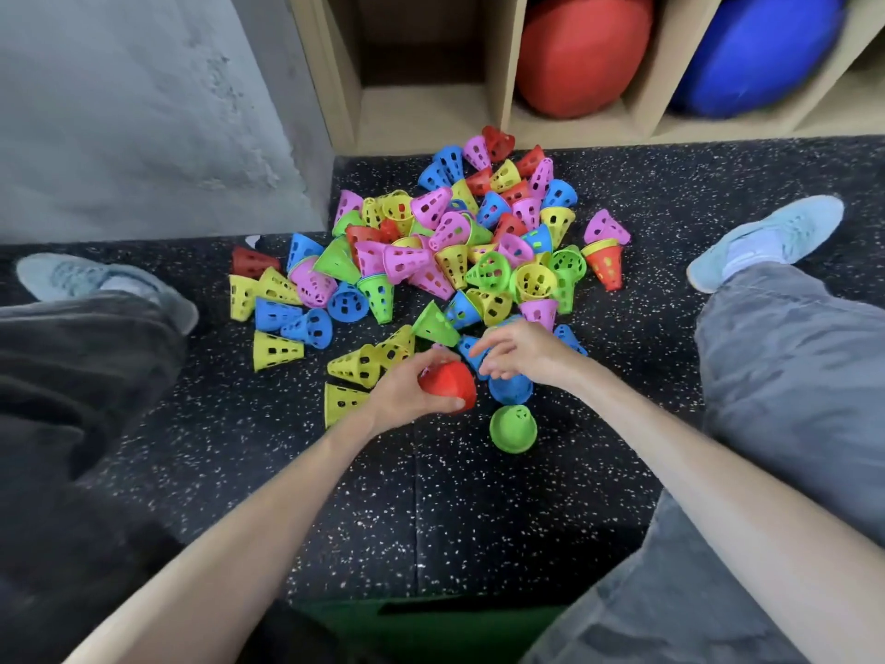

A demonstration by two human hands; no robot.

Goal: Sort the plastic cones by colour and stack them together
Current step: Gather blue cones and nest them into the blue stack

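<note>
— What was the left hand (407, 395) doing?
— It gripped a red cone (450, 386), fingers curled round it, just above the speckled floor (459, 510).
— And the right hand (519, 349)?
— It held nothing; its fingers hung loosely spread over a blue cone (511, 389), beside a green cone (512, 429).
— The rest?
— A mixed pile of cones (450, 251) lay unsorted on the floor, between the shoes, before the shelf (421, 122).

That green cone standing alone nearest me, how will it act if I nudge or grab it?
The green cone is thin perforated plastic, so probably light and easily knocked. It seems to stand on its wide rim, so a nudge should slide it before tipping it. On its side it would likely roll in a curve, like the cones lying in the pile.
</note>
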